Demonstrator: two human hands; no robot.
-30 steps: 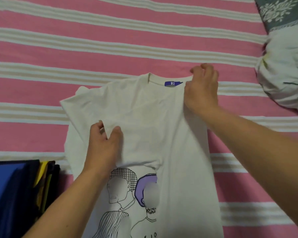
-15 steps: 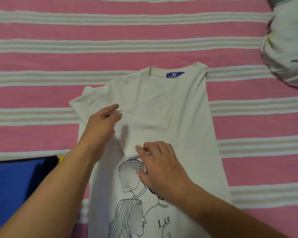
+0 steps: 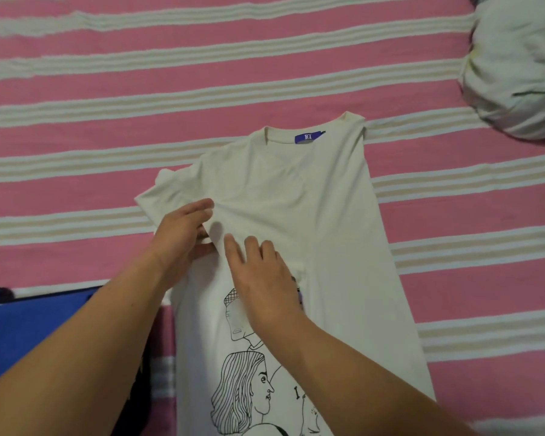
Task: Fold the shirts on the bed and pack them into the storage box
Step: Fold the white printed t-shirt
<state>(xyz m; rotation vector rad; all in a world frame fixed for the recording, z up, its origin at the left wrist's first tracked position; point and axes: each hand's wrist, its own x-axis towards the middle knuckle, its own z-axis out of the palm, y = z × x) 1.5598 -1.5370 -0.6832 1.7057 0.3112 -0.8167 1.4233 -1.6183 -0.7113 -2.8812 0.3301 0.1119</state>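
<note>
Right hand [image 3: 265,278] shifted up beside left hand [image 3: 180,234], flattening shirt [image 3: 296,190]

Not much to read here tbh. My white tee [image 3: 296,196] has a little blue neck tag [image 3: 309,137] at 12 o'clock with white marks too small to make out. Down at 6, beside the line-drawn faces, there's a black "I" and that's it.
</note>
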